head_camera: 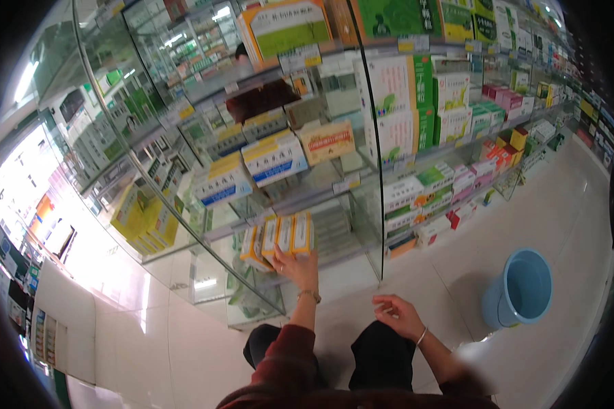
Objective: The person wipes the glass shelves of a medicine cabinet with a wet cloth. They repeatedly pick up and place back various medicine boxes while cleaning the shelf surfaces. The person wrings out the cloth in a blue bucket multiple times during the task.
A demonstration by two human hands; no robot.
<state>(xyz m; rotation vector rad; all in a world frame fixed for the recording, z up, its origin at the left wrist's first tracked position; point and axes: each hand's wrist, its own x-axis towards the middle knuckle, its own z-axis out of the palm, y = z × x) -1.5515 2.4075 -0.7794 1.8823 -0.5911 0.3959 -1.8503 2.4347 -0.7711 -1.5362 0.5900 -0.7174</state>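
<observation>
My left hand (298,268) is at a row of several orange-and-white medicine boxes (285,234) on the lowest glass shelf, its fingers against their near side. Whether it grips them or only touches them, I cannot tell. Over my right knee, my right hand (396,313) is raised with loosely curled fingers and nothing visible in it. On the shelf above the orange boxes stand yellow, white and blue medicine boxes (273,157) beside a cream and orange box (326,142).
A light blue plastic bucket (527,286) stands on the tiled floor at the right. A vertical glass panel edge (373,153) divides the shelves. Green and white boxes (422,107) fill the right bay. Yellow boxes (146,220) stand at the left.
</observation>
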